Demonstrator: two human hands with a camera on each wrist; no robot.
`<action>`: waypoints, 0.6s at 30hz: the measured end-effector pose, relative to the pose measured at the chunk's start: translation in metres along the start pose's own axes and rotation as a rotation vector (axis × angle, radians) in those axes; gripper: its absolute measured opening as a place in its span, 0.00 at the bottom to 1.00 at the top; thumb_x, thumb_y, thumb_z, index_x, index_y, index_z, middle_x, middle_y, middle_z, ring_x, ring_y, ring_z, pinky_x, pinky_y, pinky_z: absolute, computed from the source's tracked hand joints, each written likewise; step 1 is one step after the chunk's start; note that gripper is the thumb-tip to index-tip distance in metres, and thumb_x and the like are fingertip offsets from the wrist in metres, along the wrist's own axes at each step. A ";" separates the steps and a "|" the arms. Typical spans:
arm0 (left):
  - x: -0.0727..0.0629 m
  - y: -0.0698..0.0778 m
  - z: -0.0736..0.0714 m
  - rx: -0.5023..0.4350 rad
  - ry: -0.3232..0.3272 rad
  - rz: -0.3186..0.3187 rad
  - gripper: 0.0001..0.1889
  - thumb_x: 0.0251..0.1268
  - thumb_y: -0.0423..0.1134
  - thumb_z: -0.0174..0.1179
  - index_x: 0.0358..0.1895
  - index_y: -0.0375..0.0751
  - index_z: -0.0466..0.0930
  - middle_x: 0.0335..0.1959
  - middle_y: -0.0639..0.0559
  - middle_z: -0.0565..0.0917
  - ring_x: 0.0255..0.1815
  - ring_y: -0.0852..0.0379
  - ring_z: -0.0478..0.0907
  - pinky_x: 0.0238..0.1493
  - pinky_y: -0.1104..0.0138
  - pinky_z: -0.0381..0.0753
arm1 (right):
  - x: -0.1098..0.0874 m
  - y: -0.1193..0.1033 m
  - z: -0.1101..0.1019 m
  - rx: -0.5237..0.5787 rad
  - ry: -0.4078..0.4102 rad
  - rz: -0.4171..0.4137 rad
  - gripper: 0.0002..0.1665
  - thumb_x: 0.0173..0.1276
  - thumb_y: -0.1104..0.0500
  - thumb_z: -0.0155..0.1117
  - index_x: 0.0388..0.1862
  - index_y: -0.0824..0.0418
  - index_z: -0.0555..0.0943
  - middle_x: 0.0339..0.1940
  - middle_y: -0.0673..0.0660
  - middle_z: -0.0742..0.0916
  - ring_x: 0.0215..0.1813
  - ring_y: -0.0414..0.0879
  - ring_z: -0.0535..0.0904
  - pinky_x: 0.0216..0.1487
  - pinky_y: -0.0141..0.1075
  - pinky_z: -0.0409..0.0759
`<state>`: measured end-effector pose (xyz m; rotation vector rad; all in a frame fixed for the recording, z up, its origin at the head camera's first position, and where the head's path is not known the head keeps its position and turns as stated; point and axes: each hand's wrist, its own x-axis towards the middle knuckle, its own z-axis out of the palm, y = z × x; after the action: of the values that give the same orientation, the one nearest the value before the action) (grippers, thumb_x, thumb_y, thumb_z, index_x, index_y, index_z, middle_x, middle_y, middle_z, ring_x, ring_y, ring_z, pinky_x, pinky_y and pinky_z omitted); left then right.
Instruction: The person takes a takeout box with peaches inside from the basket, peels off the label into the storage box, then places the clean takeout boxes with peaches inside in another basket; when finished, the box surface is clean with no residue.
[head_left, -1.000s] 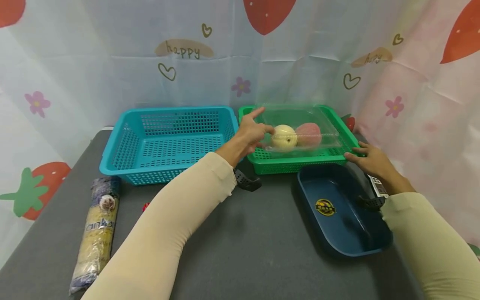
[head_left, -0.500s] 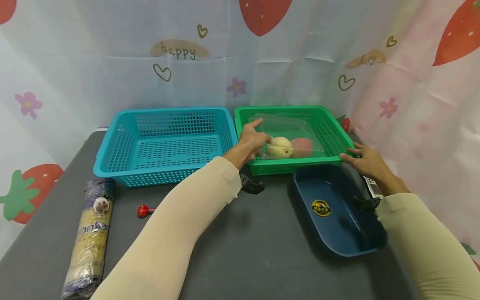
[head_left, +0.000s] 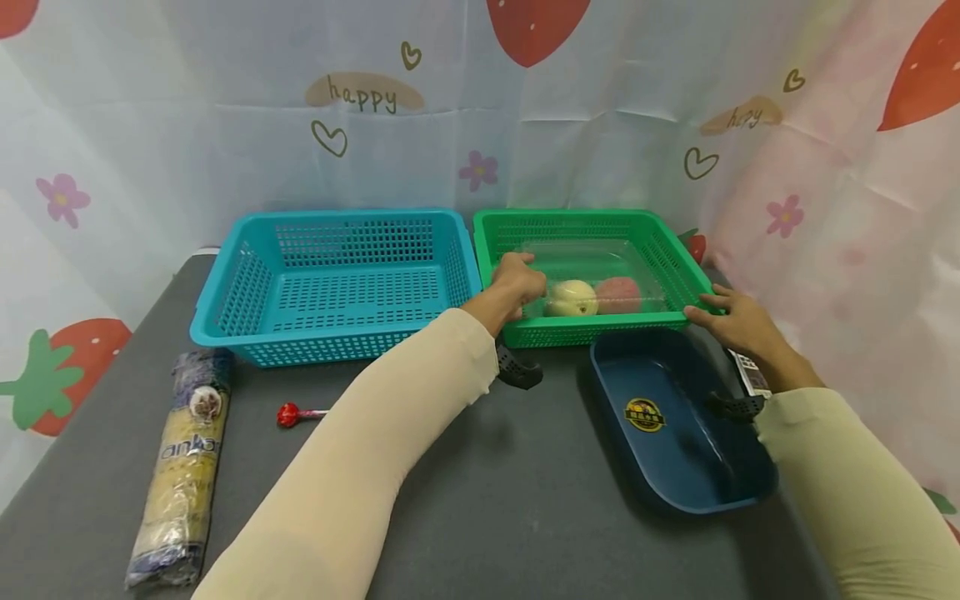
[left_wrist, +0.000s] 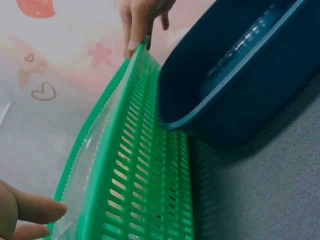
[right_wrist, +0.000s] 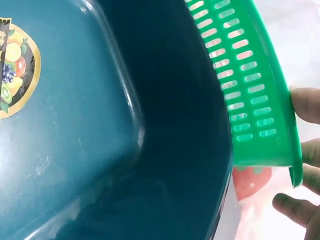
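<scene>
A clear plastic box (head_left: 577, 252) lies in the green basket (head_left: 596, 332). It overlaps a round yellow fruit (head_left: 573, 297) and a pinkish-red fruit (head_left: 618, 295). My left hand (head_left: 517, 283) is at the box's left end, its fingers over the basket. In the left wrist view, two of its fingers (left_wrist: 40, 209) stretch toward the clear plastic inside the green rim. My right hand (head_left: 731, 318) holds the green basket's front right corner, with fingertips (right_wrist: 306, 106) around the rim in the right wrist view.
A dark blue basin (head_left: 686, 417) with a round sticker stands in front of the green basket. To the left is a blue basket (head_left: 352, 292). A long plastic-wrapped roll (head_left: 180, 467) and a red lollipop (head_left: 288, 415) lie on the grey table (head_left: 480, 517).
My left hand has lowered the clear box from a raised, tilted position over the green basket down into it, then shifted slightly right. The right hand stays at the basket's corner.
</scene>
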<state>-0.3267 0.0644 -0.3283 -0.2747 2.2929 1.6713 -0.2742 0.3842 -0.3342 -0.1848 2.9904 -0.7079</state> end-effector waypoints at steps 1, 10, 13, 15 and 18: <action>-0.001 0.000 0.000 0.008 -0.006 0.001 0.34 0.67 0.26 0.53 0.74 0.58 0.62 0.69 0.49 0.68 0.13 0.58 0.51 0.16 0.63 0.49 | 0.000 0.001 0.000 0.002 0.000 0.000 0.43 0.75 0.40 0.49 0.69 0.77 0.62 0.73 0.75 0.55 0.68 0.78 0.51 0.63 0.67 0.55; -0.017 0.003 -0.007 0.015 -0.086 0.053 0.35 0.67 0.31 0.58 0.75 0.55 0.59 0.70 0.48 0.65 0.17 0.57 0.50 0.17 0.62 0.52 | -0.008 0.004 -0.006 -0.022 0.027 -0.028 0.43 0.76 0.42 0.46 0.72 0.76 0.56 0.73 0.76 0.53 0.69 0.78 0.47 0.62 0.69 0.50; -0.027 0.006 -0.015 -0.014 -0.115 0.081 0.35 0.67 0.31 0.59 0.75 0.56 0.59 0.70 0.46 0.66 0.28 0.58 0.71 0.21 0.61 0.64 | -0.011 0.001 -0.012 -0.023 0.051 -0.033 0.43 0.77 0.41 0.46 0.73 0.74 0.55 0.74 0.75 0.52 0.69 0.78 0.46 0.62 0.70 0.48; -0.035 0.009 -0.022 -0.036 -0.142 0.100 0.35 0.68 0.32 0.59 0.75 0.56 0.58 0.71 0.46 0.64 0.51 0.51 0.75 0.31 0.56 0.75 | -0.014 -0.003 -0.017 -0.017 0.061 -0.038 0.43 0.76 0.41 0.46 0.74 0.72 0.54 0.75 0.73 0.51 0.69 0.78 0.46 0.62 0.70 0.48; -0.044 0.012 -0.033 -0.040 -0.165 0.126 0.35 0.68 0.35 0.59 0.75 0.58 0.57 0.72 0.47 0.63 0.65 0.42 0.66 0.47 0.49 0.77 | -0.017 -0.008 -0.025 -0.024 0.075 -0.057 0.42 0.76 0.42 0.47 0.76 0.66 0.51 0.75 0.73 0.51 0.68 0.80 0.47 0.61 0.71 0.48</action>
<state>-0.2933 0.0362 -0.2929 0.0007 2.1972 1.7310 -0.2591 0.3899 -0.3079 -0.2515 3.0776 -0.7002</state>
